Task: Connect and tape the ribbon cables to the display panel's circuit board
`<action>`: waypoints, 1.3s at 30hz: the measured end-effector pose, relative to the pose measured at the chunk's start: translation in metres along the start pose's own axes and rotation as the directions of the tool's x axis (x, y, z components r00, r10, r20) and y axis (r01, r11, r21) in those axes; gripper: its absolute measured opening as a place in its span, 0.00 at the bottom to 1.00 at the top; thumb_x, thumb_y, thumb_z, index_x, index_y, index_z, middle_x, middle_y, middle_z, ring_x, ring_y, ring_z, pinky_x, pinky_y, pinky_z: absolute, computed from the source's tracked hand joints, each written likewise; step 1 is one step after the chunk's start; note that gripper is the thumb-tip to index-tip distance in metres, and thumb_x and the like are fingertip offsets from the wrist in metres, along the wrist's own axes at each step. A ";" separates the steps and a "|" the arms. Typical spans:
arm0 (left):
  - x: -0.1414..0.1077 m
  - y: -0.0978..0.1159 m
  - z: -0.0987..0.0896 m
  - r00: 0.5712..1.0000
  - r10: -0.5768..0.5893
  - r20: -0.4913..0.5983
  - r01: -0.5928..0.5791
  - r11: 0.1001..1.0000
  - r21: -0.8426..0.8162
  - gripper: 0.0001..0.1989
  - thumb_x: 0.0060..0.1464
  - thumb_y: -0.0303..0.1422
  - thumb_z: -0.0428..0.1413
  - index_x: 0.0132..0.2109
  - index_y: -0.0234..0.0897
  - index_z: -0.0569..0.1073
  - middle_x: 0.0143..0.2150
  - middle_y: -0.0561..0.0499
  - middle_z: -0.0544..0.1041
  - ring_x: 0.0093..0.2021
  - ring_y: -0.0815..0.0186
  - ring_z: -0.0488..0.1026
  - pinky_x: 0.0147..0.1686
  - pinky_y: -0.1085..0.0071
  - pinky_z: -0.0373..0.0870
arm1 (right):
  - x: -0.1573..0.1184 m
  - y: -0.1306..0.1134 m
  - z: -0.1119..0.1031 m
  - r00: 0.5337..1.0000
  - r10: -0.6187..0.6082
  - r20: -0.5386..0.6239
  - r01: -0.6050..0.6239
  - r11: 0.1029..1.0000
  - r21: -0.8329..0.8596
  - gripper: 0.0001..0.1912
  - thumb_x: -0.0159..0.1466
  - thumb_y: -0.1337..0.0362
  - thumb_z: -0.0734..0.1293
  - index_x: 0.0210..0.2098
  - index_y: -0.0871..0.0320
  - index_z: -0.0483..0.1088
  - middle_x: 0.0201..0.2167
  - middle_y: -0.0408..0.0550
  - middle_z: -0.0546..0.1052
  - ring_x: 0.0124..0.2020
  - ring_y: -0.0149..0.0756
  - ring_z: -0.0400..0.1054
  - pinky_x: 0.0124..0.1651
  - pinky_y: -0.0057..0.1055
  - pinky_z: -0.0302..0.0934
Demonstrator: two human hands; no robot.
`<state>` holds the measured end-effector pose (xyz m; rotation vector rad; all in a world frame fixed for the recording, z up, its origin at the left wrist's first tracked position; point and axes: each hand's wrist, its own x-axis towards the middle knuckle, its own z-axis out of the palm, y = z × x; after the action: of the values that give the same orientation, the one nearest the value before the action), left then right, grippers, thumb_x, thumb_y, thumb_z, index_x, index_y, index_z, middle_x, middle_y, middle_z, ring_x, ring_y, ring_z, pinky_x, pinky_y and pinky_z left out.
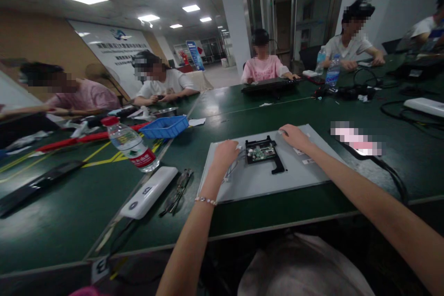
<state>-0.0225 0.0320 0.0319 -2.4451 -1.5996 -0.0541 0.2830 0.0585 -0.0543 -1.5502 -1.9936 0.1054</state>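
A flat grey panel (256, 187) lies on the green table in front of me. On its middle sits a black plastic frame (278, 165) with a green circuit board (262, 151) inside. My left hand (226, 151) is closed at the panel's far left part, beside thin pale wires (229, 172); a small whitish bit shows at its fingertips, too small to name. My right hand (294, 136) has its fingers curled down near the panel's far edge, right of the frame. What it holds, if anything, is hidden. Neither hand touches the circuit board.
Left of the panel lie glasses (177, 192), a white power bank (150, 193), a water bottle (132, 144) and a blue tray (164, 126). A phone (357, 141) with a cable lies at right. Several people sit around the table; another bottle (333, 71) stands farther back.
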 end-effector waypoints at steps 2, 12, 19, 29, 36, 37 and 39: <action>0.002 0.002 0.001 0.998 0.042 0.044 -0.043 0.999 0.027 0.13 0.58 0.30 0.50 0.44 0.35 0.78 0.43 0.41 0.79 0.46 0.58 0.75 0.47 0.68 0.68 | 0.001 0.001 0.001 1.000 -0.007 0.000 0.007 1.000 -0.010 0.17 0.64 0.72 0.59 0.50 0.62 0.71 0.50 0.56 0.74 0.53 0.40 0.66 0.57 0.33 0.56; 0.003 0.014 0.012 0.999 -0.011 0.040 0.007 0.994 0.108 0.15 0.59 0.25 0.46 0.41 0.30 0.78 0.40 0.35 0.78 0.44 0.55 0.76 0.44 0.65 0.68 | 0.002 0.000 0.007 1.000 -0.019 0.002 0.019 0.992 -0.128 0.18 0.65 0.72 0.57 0.50 0.64 0.71 0.50 0.58 0.74 0.52 0.42 0.66 0.56 0.34 0.56; 0.002 0.022 0.008 0.995 -0.093 -0.035 0.094 0.995 0.036 0.17 0.61 0.28 0.44 0.41 0.32 0.78 0.38 0.37 0.79 0.43 0.54 0.77 0.41 0.64 0.69 | 0.000 -0.002 0.004 1.000 -0.025 0.003 0.025 0.992 -0.122 0.17 0.65 0.72 0.57 0.50 0.65 0.71 0.49 0.57 0.74 0.52 0.42 0.66 0.55 0.33 0.57; 0.007 0.051 0.014 0.996 -0.081 -0.029 0.082 0.997 0.018 0.15 0.60 0.24 0.46 0.44 0.31 0.77 0.38 0.36 0.79 0.41 0.54 0.77 0.40 0.64 0.71 | 0.000 -0.004 0.004 1.000 0.005 0.011 -0.004 0.993 -0.118 0.17 0.65 0.72 0.57 0.50 0.64 0.71 0.50 0.58 0.74 0.51 0.42 0.66 0.56 0.33 0.56; 0.006 0.049 0.012 0.999 -0.037 -0.019 0.037 0.999 0.015 0.15 0.62 0.27 0.45 0.42 0.31 0.78 0.38 0.37 0.79 0.41 0.54 0.77 0.40 0.64 0.71 | -0.001 -0.005 -0.001 1.000 -0.012 0.008 0.013 0.994 -0.107 0.18 0.65 0.73 0.57 0.50 0.64 0.71 0.50 0.57 0.74 0.51 0.41 0.66 0.56 0.33 0.56; 0.005 0.047 0.011 0.999 -0.036 -0.015 0.036 0.999 -0.010 0.16 0.63 0.29 0.45 0.42 0.32 0.78 0.38 0.38 0.79 0.41 0.55 0.77 0.41 0.65 0.70 | 0.000 -0.005 -0.001 1.000 -0.018 0.015 0.020 0.994 -0.104 0.18 0.65 0.73 0.57 0.50 0.65 0.71 0.50 0.57 0.74 0.52 0.41 0.66 0.56 0.33 0.56; 0.001 0.044 0.008 1.000 -0.020 -0.010 0.019 0.996 -0.085 0.17 0.64 0.32 0.43 0.43 0.34 0.77 0.38 0.41 0.80 0.42 0.57 0.77 0.43 0.66 0.69 | 0.000 -0.004 -0.002 0.999 -0.021 0.025 0.023 0.995 -0.096 0.18 0.65 0.73 0.57 0.50 0.65 0.71 0.51 0.57 0.73 0.52 0.41 0.66 0.57 0.32 0.56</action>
<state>0.0171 0.0181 0.0167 -2.4876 -1.6499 -0.1413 0.2803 0.0567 -0.0504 -1.5933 -2.0607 0.0192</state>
